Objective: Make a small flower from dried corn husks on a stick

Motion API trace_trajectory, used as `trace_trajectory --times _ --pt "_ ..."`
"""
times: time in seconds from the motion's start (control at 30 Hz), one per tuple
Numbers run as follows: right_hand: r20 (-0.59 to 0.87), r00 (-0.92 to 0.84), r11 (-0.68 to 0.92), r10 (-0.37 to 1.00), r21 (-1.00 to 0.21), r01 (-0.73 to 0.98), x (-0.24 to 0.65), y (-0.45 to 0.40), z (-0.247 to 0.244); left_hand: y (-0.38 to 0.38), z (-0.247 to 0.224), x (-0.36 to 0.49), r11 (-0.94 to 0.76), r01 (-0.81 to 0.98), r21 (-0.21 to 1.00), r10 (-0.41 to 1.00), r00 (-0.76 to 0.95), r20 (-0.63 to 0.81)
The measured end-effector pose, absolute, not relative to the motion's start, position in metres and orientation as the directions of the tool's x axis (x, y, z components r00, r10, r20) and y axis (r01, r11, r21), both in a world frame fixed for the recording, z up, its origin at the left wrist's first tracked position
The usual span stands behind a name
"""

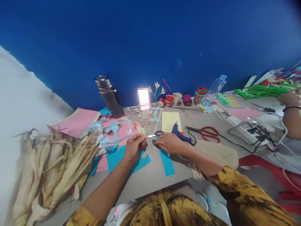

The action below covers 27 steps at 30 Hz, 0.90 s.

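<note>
My right hand (171, 143) is closed on a small pair of scissors (150, 136) with black handles. One handle loop shows beyond my fingers, and the short bright blades point left. The fingers of my left hand (135, 147) are pinched together just left of the blade tips. A thin pale piece of corn husk (140, 129) sticks up at those fingertips; the part inside the pinch is hidden. Blue paper (117, 158) lies under my left hand. Below my right hand lies a narrow blue paper strip (167, 163).
A large bundle of dried corn husks (54, 166) and a dark flask (109, 97) stand left. Rightward lie a blue glue gun (181, 134), red-handled scissors (209, 133) and a power strip (244, 128) with cables. Paint jars (169, 100) line the wall. Another person's hand (290, 99) is far right.
</note>
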State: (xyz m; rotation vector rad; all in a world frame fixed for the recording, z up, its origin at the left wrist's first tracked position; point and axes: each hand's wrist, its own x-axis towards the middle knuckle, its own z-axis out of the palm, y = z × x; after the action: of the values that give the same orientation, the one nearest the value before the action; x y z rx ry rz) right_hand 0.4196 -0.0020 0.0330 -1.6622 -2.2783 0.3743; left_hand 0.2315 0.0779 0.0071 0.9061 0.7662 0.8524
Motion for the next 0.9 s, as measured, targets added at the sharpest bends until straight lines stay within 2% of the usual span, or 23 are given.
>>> trace_trajectory --times 0.07,0.2,0.27,0.33,0.4,0.53,0.77,0.9 --pt "0.068 -0.208 0.219 0.976 -0.313 0.924 0.427 -0.011 0.039 0.08 0.007 0.23 0.364 -0.308 0.879 0.872 0.444 -0.206" --pt "0.125 0.194 -0.148 0.973 -0.311 0.939 0.456 -0.036 0.044 0.082 0.008 0.226 0.372 -0.332 0.867 0.877 0.431 -0.212" --pt "0.068 0.352 -0.328 0.934 -0.232 0.916 0.467 -0.05 0.042 0.083 0.008 0.225 0.374 -0.334 0.865 0.874 0.439 -0.208" --pt "-0.002 0.416 -0.411 0.909 -0.155 0.898 0.473 -0.059 0.039 0.083 0.008 0.225 0.382 -0.336 0.861 0.869 0.449 -0.211" --pt "-0.045 0.41 -0.413 0.911 -0.12 0.903 0.475 -0.063 0.037 0.082 0.01 0.225 0.395 -0.341 0.853 0.861 0.462 -0.214" --pt "-0.066 0.376 -0.382 0.924 -0.128 0.915 0.477 -0.057 0.037 0.081 0.016 0.226 0.395 -0.338 0.854 0.859 0.466 -0.212" --pt "-0.101 0.434 -0.443 0.895 -0.104 0.89 0.486 -0.039 0.035 0.083 0.039 0.223 0.382 -0.25 0.89 0.851 0.471 -0.233" --pt "-0.112 0.349 -0.361 0.931 -0.126 0.924 0.493 -0.035 0.03 0.084 0.052 0.225 0.374 -0.217 0.902 0.851 0.468 -0.241"
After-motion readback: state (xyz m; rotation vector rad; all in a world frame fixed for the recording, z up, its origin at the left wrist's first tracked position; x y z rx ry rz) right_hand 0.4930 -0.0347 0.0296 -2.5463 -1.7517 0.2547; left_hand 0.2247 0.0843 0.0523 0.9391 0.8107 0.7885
